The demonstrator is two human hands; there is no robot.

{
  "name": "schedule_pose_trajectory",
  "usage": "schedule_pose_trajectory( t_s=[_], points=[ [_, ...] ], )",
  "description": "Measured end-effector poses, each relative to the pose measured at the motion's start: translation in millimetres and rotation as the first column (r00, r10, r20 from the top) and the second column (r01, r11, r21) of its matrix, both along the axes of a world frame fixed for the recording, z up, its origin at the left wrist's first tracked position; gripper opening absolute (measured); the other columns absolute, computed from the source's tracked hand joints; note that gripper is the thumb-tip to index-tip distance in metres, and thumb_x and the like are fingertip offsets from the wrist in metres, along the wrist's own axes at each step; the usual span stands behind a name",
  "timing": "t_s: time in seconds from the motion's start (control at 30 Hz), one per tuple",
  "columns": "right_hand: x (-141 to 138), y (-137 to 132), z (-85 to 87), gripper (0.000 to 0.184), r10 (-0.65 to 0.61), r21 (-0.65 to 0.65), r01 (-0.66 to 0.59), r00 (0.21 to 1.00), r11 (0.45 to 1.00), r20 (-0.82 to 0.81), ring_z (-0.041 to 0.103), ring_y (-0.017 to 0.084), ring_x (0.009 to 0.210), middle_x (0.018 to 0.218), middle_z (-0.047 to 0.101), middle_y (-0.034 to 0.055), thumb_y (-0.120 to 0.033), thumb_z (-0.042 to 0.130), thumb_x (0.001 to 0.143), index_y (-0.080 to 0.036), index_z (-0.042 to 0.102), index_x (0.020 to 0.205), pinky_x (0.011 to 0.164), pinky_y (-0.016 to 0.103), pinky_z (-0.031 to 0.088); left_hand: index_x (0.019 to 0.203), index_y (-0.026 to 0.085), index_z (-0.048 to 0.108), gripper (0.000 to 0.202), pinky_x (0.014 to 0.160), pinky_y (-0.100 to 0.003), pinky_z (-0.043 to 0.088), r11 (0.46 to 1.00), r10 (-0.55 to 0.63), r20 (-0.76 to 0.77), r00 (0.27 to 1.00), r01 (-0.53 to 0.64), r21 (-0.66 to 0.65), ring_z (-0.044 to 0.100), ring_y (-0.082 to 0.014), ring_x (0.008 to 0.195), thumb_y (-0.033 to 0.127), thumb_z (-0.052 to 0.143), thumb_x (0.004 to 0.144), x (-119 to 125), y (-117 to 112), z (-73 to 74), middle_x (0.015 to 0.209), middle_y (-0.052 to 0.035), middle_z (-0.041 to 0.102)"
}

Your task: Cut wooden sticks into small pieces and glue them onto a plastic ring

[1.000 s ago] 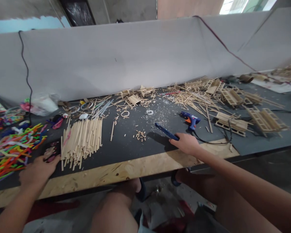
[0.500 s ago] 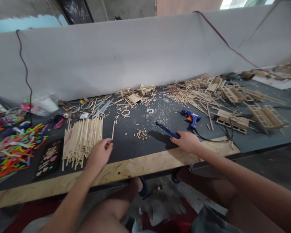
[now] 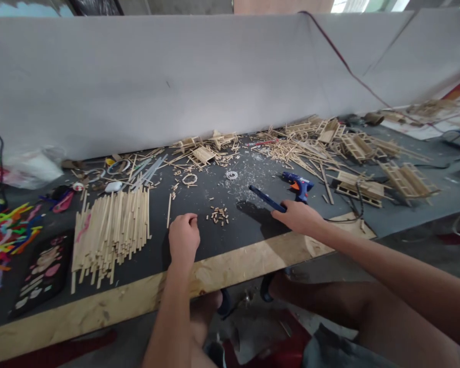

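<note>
Left hand (image 3: pixel 184 237) curled, back upward (right hand (image 3: pixel 298 217) grips blue tool (image 3: pixel 267 198)).

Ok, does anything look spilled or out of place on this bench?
Yes: pale scraps litter the tabletop around the white ring, and loose sticks toward the back right lie tangled, unlike the roughly aligned wooden sticks at left.

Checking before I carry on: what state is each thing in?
Blue tool: held at one end
Right hand: closed around it
Left hand: fingers curled, contents hidden
Glue gun: lying down, corded
Long sticks: loose, piled lengthwise
Short pieces: loose, scattered
Stick frames: joined up
Plastic bag: crumpled
Coloured strips: tangled
</note>
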State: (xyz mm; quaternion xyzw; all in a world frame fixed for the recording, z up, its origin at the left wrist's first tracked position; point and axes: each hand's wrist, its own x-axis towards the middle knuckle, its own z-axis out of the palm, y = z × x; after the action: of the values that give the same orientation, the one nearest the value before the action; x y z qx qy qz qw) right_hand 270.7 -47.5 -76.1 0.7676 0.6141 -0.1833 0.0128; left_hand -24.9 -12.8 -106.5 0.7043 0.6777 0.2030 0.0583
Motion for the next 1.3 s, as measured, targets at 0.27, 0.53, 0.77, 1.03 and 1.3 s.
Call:
schedule_pose_trajectory(
  t_s=[0.27,0.53,0.77,1.03,1.3],
  points=[
    [-2,22,6.3,0.061,0.033,0.062,-0.042,0.988,0.997,0.148,0.058,0.032,0.092,0.100,0.061,0.0182,-0.064,0.039,0.075,-0.012,0.054,0.104,0.070,0.036,0.040,0.095,0.020,0.065,0.023,0.075,-0.031,0.045,0.984,-0.110,0.132,0.985,0.127,-0.126,0.063,-0.0214,0.084,0.027,0.047,0.082,10,-7,8.7,0.091,-0.0066,0.069],
    [-29,27,-17.1,0.067,-0.078,0.216,0.033,0.976,0.976,0.201,0.044,0.037,0.111,0.120,0.049,0.0194,-0.061,0.037,0.079,-0.015,0.039,0.126,0.089,0.046,0.031,0.092,0.021,0.065,0.019,0.075,-0.028,0.046,0.926,-0.125,0.384,0.915,0.246,-0.286,0.064,-0.0196,0.086,0.028,0.054,0.077,-8,6,19.4,0.091,-0.0050,0.070],
    [-48,34,-21.8,0.064,-0.092,0.198,0.064,0.986,0.978,0.138,0.040,0.036,0.114,0.124,0.045,0.0167,-0.056,0.037,0.079,-0.019,0.035,0.131,0.092,0.048,0.027,0.086,0.021,0.066,0.015,0.072,-0.029,0.047,0.883,-0.196,0.312,0.930,0.306,-0.356,0.065,-0.0198,0.080,0.026,0.057,0.074,-7,26,29.4,0.086,-0.0045,0.070],
    [-48,39,-19.8,0.067,-0.102,0.181,0.084,0.991,0.980,0.089,0.039,0.036,0.116,0.124,0.045,0.0160,-0.058,0.038,0.077,-0.021,0.034,0.133,0.094,0.048,0.025,0.115,0.012,0.058,0.037,0.098,-0.039,0.034,0.923,-0.332,0.036,0.943,0.333,-0.195,0.046,-0.0265,0.116,0.017,0.038,0.084,27,53,10.2,0.127,-0.0141,0.052],
    [-46,55,-24.4,0.067,-0.194,0.228,0.173,0.978,0.958,0.073,0.038,0.037,0.116,0.125,0.044,0.0176,-0.060,0.034,0.079,-0.018,0.034,0.132,0.092,0.049,0.024,0.101,0.014,0.065,0.035,0.091,-0.035,0.040,0.895,-0.384,0.045,0.922,0.384,-0.226,0.055,-0.0239,0.103,0.015,0.034,0.084,25,45,14.0,0.111,-0.0124,0.060]
  ],
)
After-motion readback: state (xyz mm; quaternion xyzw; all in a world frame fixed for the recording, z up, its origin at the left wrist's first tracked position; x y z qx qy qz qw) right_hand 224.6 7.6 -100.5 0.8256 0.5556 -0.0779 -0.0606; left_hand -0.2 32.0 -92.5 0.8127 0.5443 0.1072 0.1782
